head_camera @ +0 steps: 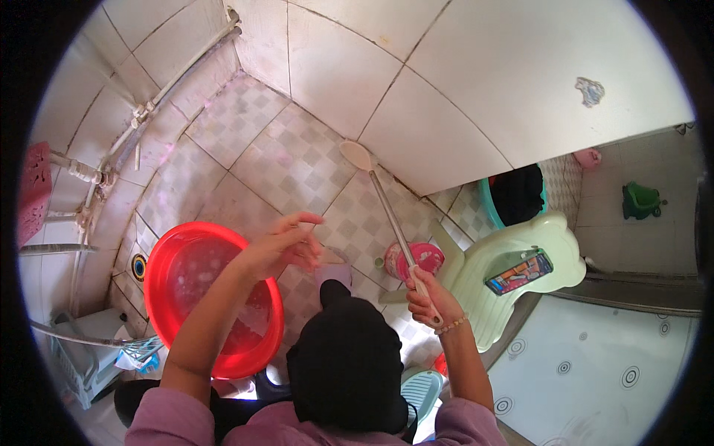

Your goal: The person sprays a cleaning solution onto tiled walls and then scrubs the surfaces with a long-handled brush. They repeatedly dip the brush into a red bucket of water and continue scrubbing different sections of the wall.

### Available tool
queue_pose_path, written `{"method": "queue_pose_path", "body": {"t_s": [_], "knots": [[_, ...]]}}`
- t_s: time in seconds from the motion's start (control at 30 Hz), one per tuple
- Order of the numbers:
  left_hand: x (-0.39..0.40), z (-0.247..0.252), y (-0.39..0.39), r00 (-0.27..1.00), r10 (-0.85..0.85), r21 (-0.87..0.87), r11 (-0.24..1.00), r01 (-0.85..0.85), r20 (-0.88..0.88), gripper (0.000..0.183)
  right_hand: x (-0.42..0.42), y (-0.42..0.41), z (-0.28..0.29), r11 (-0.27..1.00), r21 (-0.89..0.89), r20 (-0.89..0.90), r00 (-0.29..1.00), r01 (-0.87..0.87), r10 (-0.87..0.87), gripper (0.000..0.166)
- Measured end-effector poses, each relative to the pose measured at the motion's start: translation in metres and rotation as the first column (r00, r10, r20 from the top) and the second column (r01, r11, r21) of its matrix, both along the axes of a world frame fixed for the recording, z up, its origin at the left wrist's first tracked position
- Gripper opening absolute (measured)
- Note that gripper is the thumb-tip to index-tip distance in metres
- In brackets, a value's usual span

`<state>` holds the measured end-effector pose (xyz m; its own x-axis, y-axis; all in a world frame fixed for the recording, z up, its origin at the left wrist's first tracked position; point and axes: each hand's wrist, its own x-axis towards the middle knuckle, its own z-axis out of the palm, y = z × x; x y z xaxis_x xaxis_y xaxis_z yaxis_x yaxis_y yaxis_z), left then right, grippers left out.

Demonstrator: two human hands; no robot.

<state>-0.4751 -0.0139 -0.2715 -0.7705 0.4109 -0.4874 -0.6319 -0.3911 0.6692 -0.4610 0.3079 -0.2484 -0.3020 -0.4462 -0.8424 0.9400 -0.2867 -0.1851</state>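
Observation:
My right hand (432,298) grips the pale handle of a long ladle or spoon (390,212) with a metal shaft. Its pale oval head points away from me, over the tiled floor near the wall. My left hand (284,248) is raised beside the right rim of a red plastic basin (153,290), fingers spread and bent, slightly blurred, with nothing seen in it. Foamy liquid (203,267) lies in the basin, partly hidden by my left forearm. A pink container (427,259) stands on the floor behind the ladle's shaft.
A pale green plastic stool or chair (479,312) at right bears a smartphone (519,273). Behind it, a turquoise basin (485,195) holds dark cloth. A light blue washboard (421,390) is near my right arm. Pipes (184,67) run along the left wall, above a grey plastic rack (89,351).

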Motion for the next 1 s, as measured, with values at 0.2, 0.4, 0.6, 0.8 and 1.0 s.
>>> {"method": "queue_pose_path", "body": {"t_s": [0.2,0.4,0.6,0.8,1.0], "knots": [[0.071,0.022,-0.081,0.930,0.367,-0.311,0.881,-0.357,-0.027,0.022,0.066,0.070,0.040,0.984,0.135,0.052,0.991,0.114,-0.122,0.035],[0.094,0.029,-0.089,0.919,0.391,-0.289,0.877,-0.385,-0.038,0.019,0.037,0.051,0.038,0.998,0.023,0.066,0.996,0.063,-0.064,0.035],[0.098,0.044,-0.096,0.897,0.434,-0.373,0.822,-0.430,-0.077,0.020,0.042,0.090,0.046,0.998,0.010,0.053,0.997,0.054,-0.055,0.037],[0.131,0.074,-0.156,0.856,0.499,-0.509,0.706,-0.493,-0.136,0.021,-0.004,0.066,0.016,0.982,0.124,-0.039,0.988,-0.141,0.146,0.043],[0.159,0.108,-0.148,0.855,0.476,-0.526,0.683,-0.506,-0.204,0.022,-0.017,0.018,-0.001,0.988,0.107,-0.096,0.988,-0.110,0.120,0.042]]}}
